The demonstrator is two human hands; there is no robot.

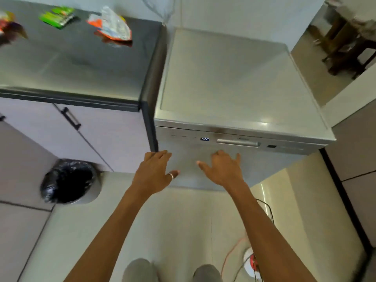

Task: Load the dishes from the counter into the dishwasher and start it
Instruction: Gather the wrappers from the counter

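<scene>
A silver freestanding dishwasher (240, 84) stands right of the counter with its door closed. Its small display (204, 139) is lit and reads 1:30, just left of the recessed door handle (238, 142). My left hand (155, 169), a ring on its thumb, lies with straight fingers against the door's upper left part. My right hand (222, 167) is spread flat on the door below the handle. Neither hand holds anything. No dishes are in view.
The dark counter (77, 64) at left carries several snack wrappers (110, 26). Cabinet doors with a black handle (70, 118) sit below it. A bin with a black liner (70, 181) stands on the floor at left. Cables and a white extension reel (252, 263) lie at lower right.
</scene>
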